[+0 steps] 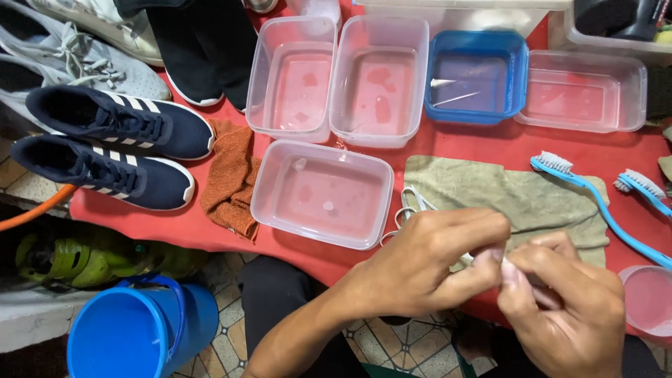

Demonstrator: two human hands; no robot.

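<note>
Thing: thin white flat shoelace [409, 203], soft, light, limp, on the olive-green cloth [560, 203].
Grip: left hand [427, 262] and right hand [567, 308] both pinch the lace end together.

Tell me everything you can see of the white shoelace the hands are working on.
The white shoelace is a flat, woven-looking cord. Its loose part lies in loops on the olive cloth, just right of the near clear tub, with one strand trailing over the red table's front edge. From the loops it runs up into the hands: the left hand and the right hand pinch a short stretch between their fingertips. That pinched end is mostly hidden, so its tip cannot be made out.
</note>
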